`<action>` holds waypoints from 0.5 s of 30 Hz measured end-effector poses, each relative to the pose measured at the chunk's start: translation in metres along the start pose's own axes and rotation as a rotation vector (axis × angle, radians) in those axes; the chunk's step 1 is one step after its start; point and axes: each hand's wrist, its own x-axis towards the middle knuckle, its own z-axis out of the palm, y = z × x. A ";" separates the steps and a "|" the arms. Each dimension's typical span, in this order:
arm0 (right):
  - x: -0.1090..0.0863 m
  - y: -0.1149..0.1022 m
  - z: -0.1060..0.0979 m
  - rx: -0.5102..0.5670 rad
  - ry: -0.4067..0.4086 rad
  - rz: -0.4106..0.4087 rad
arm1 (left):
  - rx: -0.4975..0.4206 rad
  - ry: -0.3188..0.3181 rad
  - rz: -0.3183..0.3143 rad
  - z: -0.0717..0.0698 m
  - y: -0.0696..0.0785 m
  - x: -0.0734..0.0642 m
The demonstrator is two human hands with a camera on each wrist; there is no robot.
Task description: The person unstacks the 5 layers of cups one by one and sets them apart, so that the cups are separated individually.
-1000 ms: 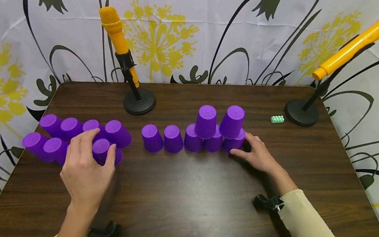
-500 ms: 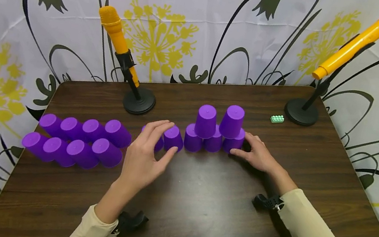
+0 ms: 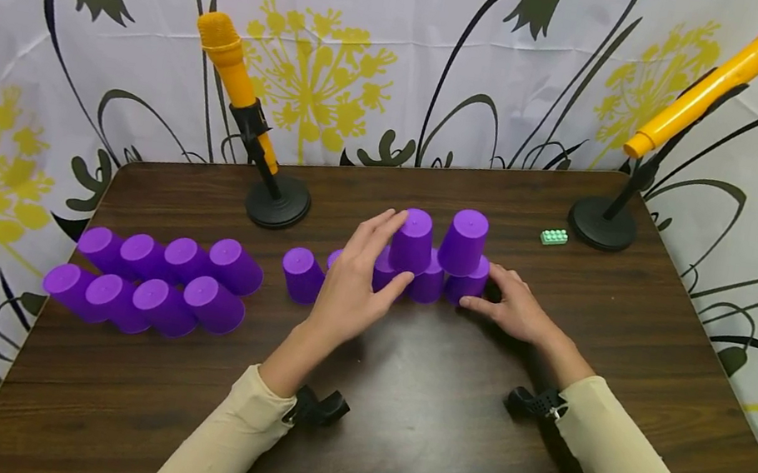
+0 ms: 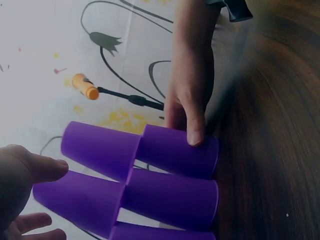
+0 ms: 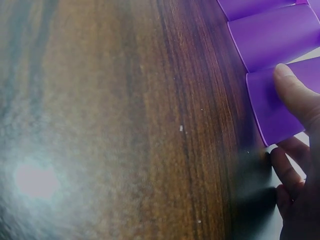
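Upside-down purple plastic cups form a low two-level stack at the middle of the table in the head view. My right hand [image 3: 519, 308] grips the rightmost bottom cup [image 3: 465, 287], its thumb on the front and fingers behind, as the right wrist view also shows. My left hand [image 3: 352, 291] is at the upper left cup [image 3: 413, 241], thumb and fingers spread on its near and far sides. The upper right cup [image 3: 463, 243] rests across the middle bottom cup [image 3: 427, 283] and the rightmost one. Behind my left hand, the leftmost bottom cup is partly hidden.
Left of the stack stands a single cup [image 3: 301, 275], with another mostly covered by my left hand. Two rows of cups [image 3: 161, 306] are at the table's left. Two yellow microphones [image 3: 230, 62] on black stands and a mint-green toy brick [image 3: 554, 237] are at the back.
My left hand has travelled right from the two rows of cups, past the single cups, to the upper left cup, carrying nothing. My right hand and the cups have stayed put.
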 end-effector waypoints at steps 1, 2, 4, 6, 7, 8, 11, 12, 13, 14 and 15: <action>0.000 0.000 0.000 0.000 0.002 -0.002 | 0.000 -0.004 0.005 0.002 -0.001 0.002; 0.000 0.000 0.000 0.001 0.002 -0.002 | 0.002 -0.005 0.008 0.005 -0.001 0.003; 0.000 -0.001 0.000 0.003 -0.002 -0.007 | 0.005 -0.002 0.015 0.008 -0.002 0.005; 0.000 -0.001 -0.001 0.004 -0.005 -0.009 | 0.010 0.010 0.022 0.011 -0.004 0.005; 0.000 -0.002 -0.001 0.005 -0.006 -0.011 | 0.014 0.020 0.024 0.013 -0.005 0.006; 0.000 -0.002 -0.001 0.006 -0.006 -0.012 | 0.013 0.031 0.026 0.014 -0.005 0.006; 0.000 -0.002 -0.001 0.005 0.000 -0.013 | 0.005 0.070 0.030 0.018 -0.007 0.008; 0.000 -0.001 -0.001 0.006 0.002 -0.016 | 0.000 0.082 0.031 0.019 -0.008 0.008; 0.000 -0.001 -0.001 0.006 0.003 -0.016 | -0.004 0.093 0.034 0.020 -0.009 0.008; 0.000 -0.001 -0.001 0.006 0.003 -0.017 | -0.012 0.101 0.038 0.020 -0.009 0.008; 0.000 -0.001 -0.001 0.005 0.003 -0.019 | -0.018 0.107 0.042 0.019 -0.009 0.007</action>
